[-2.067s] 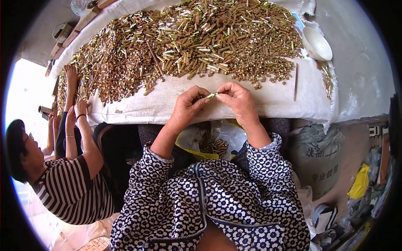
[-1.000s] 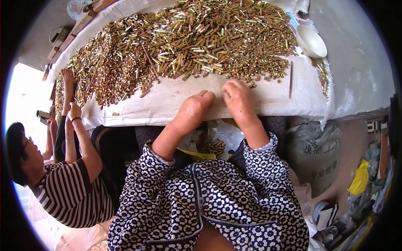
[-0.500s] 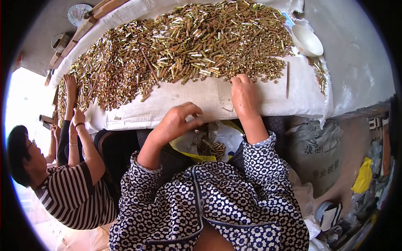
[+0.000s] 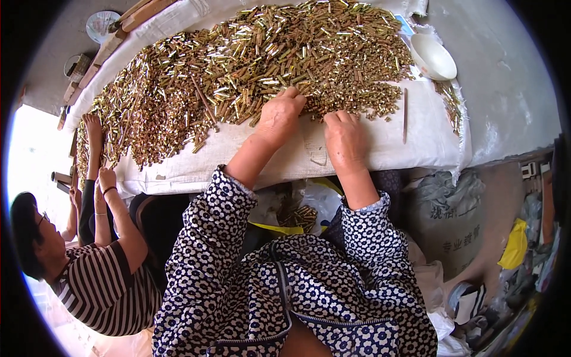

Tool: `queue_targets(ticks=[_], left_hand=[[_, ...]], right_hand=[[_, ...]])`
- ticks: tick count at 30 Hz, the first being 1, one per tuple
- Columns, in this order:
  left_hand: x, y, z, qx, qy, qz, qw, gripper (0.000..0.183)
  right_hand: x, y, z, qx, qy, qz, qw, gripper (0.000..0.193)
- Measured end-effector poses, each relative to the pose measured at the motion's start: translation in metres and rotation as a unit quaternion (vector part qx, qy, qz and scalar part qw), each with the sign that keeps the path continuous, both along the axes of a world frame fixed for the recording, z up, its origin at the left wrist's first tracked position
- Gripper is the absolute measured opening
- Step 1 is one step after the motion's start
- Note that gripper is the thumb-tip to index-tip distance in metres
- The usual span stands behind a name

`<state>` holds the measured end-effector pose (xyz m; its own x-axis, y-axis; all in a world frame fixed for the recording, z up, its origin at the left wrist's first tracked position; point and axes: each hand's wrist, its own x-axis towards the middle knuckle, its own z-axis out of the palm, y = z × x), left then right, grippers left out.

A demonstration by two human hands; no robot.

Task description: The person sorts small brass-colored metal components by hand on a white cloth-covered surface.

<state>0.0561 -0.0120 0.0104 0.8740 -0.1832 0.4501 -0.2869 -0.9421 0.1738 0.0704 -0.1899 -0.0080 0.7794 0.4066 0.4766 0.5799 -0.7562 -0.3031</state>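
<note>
A wide pile of small brass-coloured metal pieces (image 4: 250, 65), some short stubs and some longer rods, covers much of the cloth-topped table (image 4: 238, 149). My left hand (image 4: 278, 119) reaches to the near edge of the pile, its fingers curled down against the pieces. Close by on its right, my right hand (image 4: 345, 141) rests at the same edge with fingers bent and drawn together. What lies under the fingertips of either hand is hidden. Below the table edge, at my lap, sits a yellow-rimmed bag (image 4: 276, 228) with several metal rods (image 4: 300, 218) inside.
A white bowl (image 4: 433, 58) stands at the pile's right end, near a thin stick (image 4: 405, 116). Another stick (image 4: 204, 100) lies on the pile. At the left, a person in a striped shirt (image 4: 107, 282) works at the same table. A grey sack (image 4: 449, 223) stands at the right.
My left hand has moved from above the bag forward and right to the pile's edge. My right hand stays near the pile, a little closer to me.
</note>
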Motion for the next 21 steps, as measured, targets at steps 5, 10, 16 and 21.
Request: queue_targets(ticks=[5,10,16,21], left_hand=[[-0.028,0.003,0.003,-0.089,0.051,0.087,0.991,0.007],[-0.042,0.003,-0.002,-0.048,0.049,0.073,0.995,0.008],[-0.032,-0.005,0.003,0.026,0.051,0.027,0.998,0.009],[-0.043,-0.001,-0.004,-0.154,0.053,0.037,0.986,0.013]], right_hand=[[-0.009,0.003,0.000,0.136,0.021,0.059,0.989,0.009],[-0.010,0.007,-0.008,0.280,0.096,0.119,0.948,0.013],[-0.013,0.008,-0.009,0.348,0.174,0.146,0.909,0.012],[-0.017,0.010,-0.005,0.357,0.215,0.186,0.890,0.014]])
